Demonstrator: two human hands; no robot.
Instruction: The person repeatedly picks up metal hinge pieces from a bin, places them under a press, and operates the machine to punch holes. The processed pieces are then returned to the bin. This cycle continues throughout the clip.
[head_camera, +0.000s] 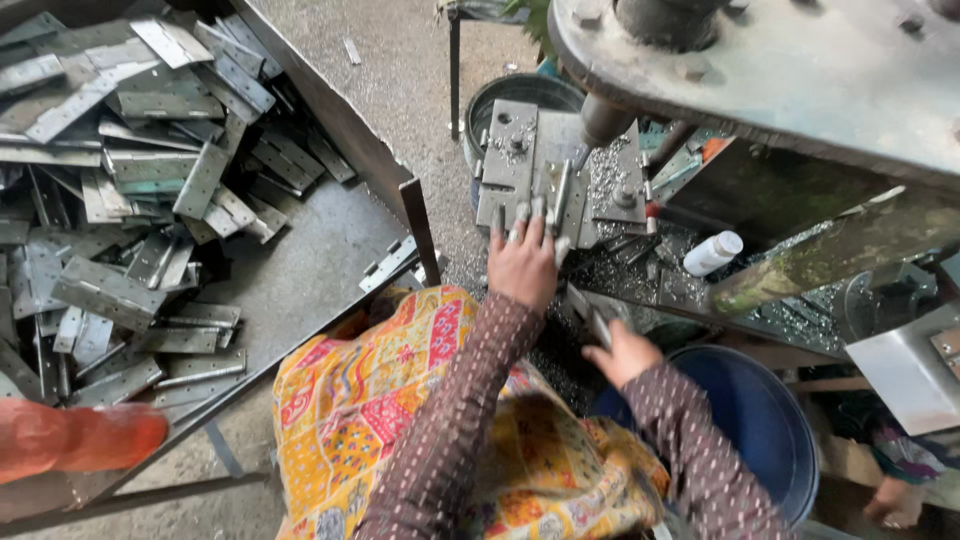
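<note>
Hinge plate (560, 195) stands on the metal block (540, 165) of the drill machine, right under the drill bit (600, 125). We press it with our left hand (522, 262). The fingers (519, 222) are stretched out and a little spread, and their tips touch the low edge of the plate. They lie flat on it and do not wrap around it. The plate sits just past the fingertips, between them and the drill bit.

Our right hand (620, 352) is lower down, by the edge of the machine table (690, 295). Its fingers are curled shut around another grey metal piece (590, 315) that sticks up out of the fist.

Shiny metal chips (605, 180) lie all over the block and the table. A small white bottle (712, 252) lies on its side on the table, off to the right of our hands. A blue bucket (770, 420) stands under our right arm. On the left, a big metal tray (330, 260) holds a heap of grey hinges (130, 200), well apart from both hands. A yellow and red patterned cloth (380, 400) covers our lap.
</note>
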